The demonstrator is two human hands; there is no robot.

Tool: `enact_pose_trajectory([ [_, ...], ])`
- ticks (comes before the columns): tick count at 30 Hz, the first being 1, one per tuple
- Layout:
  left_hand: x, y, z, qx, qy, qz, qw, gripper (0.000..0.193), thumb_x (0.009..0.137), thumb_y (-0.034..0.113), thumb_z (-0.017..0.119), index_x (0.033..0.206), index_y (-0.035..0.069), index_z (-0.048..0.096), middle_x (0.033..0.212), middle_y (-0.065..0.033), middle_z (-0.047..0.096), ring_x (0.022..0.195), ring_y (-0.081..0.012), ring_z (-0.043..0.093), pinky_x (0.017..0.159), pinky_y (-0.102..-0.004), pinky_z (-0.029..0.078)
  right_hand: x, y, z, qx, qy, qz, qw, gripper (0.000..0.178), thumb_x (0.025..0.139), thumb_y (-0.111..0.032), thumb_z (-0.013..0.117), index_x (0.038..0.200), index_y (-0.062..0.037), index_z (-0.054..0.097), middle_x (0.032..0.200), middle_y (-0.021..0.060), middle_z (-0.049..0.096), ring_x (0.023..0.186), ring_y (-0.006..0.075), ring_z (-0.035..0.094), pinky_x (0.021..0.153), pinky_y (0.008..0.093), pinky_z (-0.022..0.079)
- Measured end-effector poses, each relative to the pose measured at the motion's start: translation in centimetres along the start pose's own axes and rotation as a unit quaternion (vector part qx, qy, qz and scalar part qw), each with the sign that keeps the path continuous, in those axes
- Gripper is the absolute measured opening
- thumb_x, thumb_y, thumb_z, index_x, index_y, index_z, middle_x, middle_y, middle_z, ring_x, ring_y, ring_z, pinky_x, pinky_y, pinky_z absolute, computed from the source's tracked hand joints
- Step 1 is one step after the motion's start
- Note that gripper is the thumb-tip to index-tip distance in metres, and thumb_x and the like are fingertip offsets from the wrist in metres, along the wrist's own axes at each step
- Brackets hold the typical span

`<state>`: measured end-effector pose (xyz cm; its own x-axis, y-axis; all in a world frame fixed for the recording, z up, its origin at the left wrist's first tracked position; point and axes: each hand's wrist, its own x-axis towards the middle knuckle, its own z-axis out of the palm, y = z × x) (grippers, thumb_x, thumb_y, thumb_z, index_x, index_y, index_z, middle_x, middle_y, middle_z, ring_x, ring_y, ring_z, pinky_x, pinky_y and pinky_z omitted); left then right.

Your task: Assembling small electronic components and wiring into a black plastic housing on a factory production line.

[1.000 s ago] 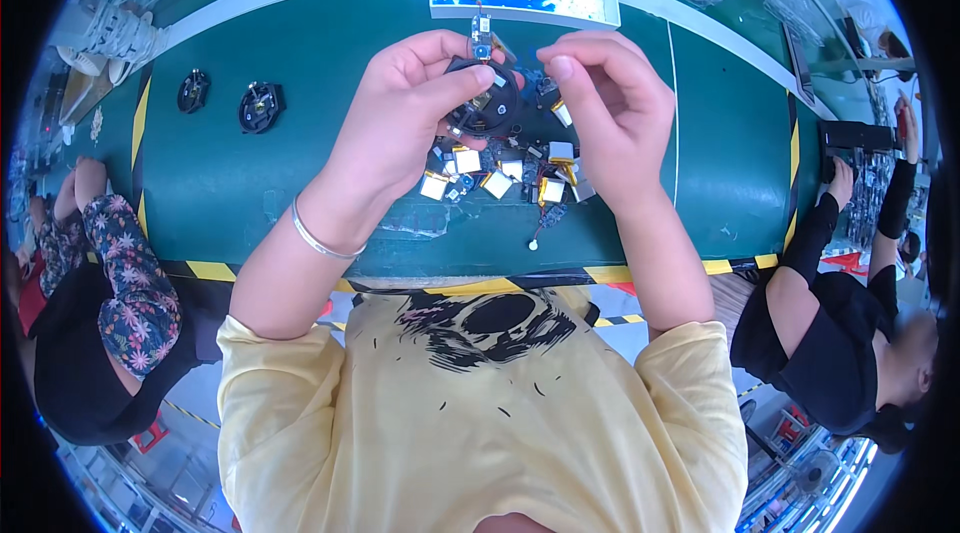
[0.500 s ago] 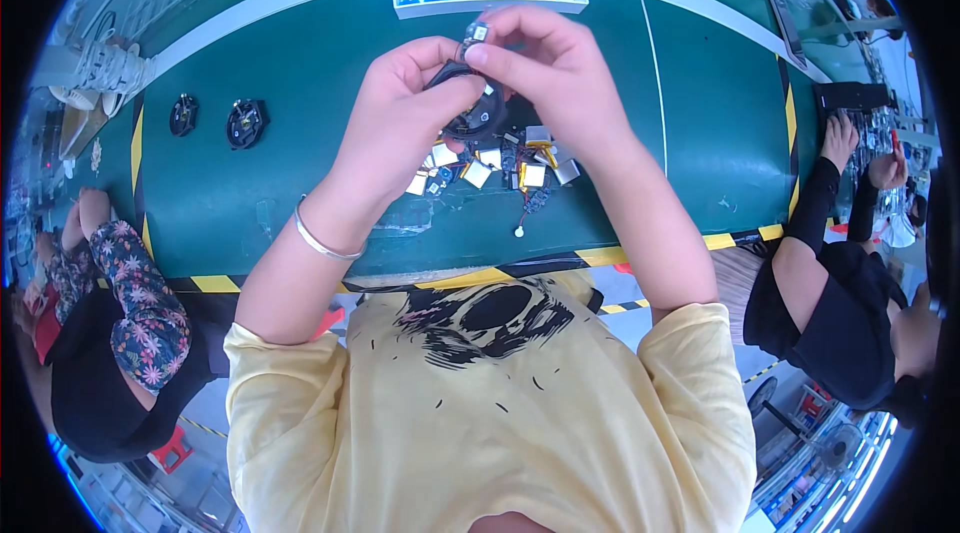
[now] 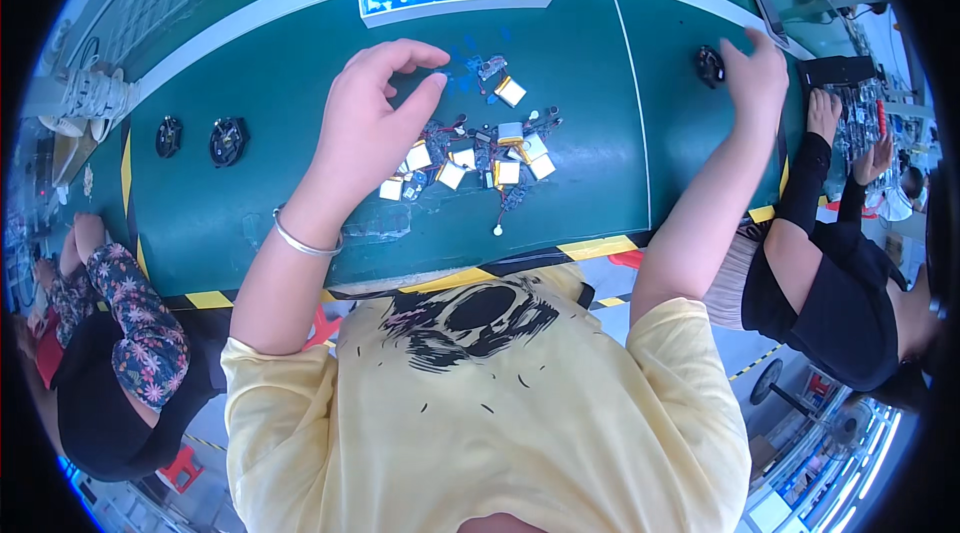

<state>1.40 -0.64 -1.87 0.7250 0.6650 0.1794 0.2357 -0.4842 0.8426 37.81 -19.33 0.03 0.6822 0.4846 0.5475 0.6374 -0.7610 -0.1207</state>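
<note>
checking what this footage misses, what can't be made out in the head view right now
All in the head view:
Right hand: contact with the black round part is unclear; any gap is too small to see.
Left hand: lower fingers hidden behind its own back.
White box: far rim cut off by the top edge.

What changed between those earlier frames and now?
The left hand has let go of the black round housing and is open. The right hand has moved away to the right, and what looks like that same housing is now beside it on the green table. Unchanged: the two black housings at left and the white box.
</note>
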Motion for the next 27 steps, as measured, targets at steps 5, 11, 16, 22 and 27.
enact_pose_trajectory([
  [5,-0.5,0.0,0.1,0.045,0.024,0.033,0.998,0.018,0.081,0.008,0.065,0.098,0.006,0.067,0.095,-0.0065,0.066,0.089,-0.0208,0.058,0.076,-0.0329,0.048,-5.9,-17.0,-3.3,0.272,-0.293,-0.133,0.907,0.034,0.077,-0.038,0.071,0.084,-0.0049,0.068,0.078,0.0126,0.067,0.072,0.0278,0.066,0.067,0.0370,0.052],
  [11,-0.4,0.4,0.5,0.052,0.029,0.052,0.997,0.020,0.079,0.006,0.065,0.099,0.005,0.066,0.092,-0.0071,0.067,0.083,-0.0208,0.061,0.074,-0.0331,0.050,-8.9,-19.7,-1.4,0.272,-0.324,-0.218,0.880,0.020,0.077,-0.022,0.070,0.081,-0.0031,0.066,0.082,0.0134,0.066,0.078,0.0278,0.065,0.068,0.0389,0.052],
  [16,-0.5,0.8,0.8,0.042,0.008,0.032,0.999,0.023,0.079,0.007,0.065,0.102,0.006,0.064,0.091,-0.0072,0.067,0.080,-0.0205,0.062,0.072,-0.0327,0.051,-9.0,-19.5,-1.3,0.343,-0.371,-0.180,0.844,0.013,0.078,-0.016,0.069,0.079,-0.0033,0.065,0.078,0.0126,0.064,0.075,0.0289,0.065,0.068,0.0389,0.052],
  [22,-0.6,0.7,0.6,0.046,0.007,0.028,0.999,0.023,0.079,0.008,0.066,0.102,0.006,0.064,0.090,-0.0073,0.066,0.080,-0.0209,0.062,0.074,-0.0329,0.051,-9.2,-19.7,-1.1,0.294,-0.291,-0.253,0.874,0.011,0.076,-0.011,0.068,0.079,-0.0014,0.064,0.072,0.0126,0.066,0.068,0.0289,0.065,0.066,0.0387,0.052],
  [27,-0.6,0.8,0.7,0.050,0.008,0.028,0.998,0.024,0.079,0.010,0.068,0.103,0.006,0.064,0.089,-0.0072,0.066,0.080,-0.0208,0.062,0.073,-0.0331,0.051,-8.6,-19.4,-1.5,0.355,-0.335,-0.173,0.855,0.008,0.076,-0.004,0.065,0.083,-0.0005,0.062,0.080,0.0139,0.066,0.069,0.0262,0.066,0.065,0.0334,0.053],
])
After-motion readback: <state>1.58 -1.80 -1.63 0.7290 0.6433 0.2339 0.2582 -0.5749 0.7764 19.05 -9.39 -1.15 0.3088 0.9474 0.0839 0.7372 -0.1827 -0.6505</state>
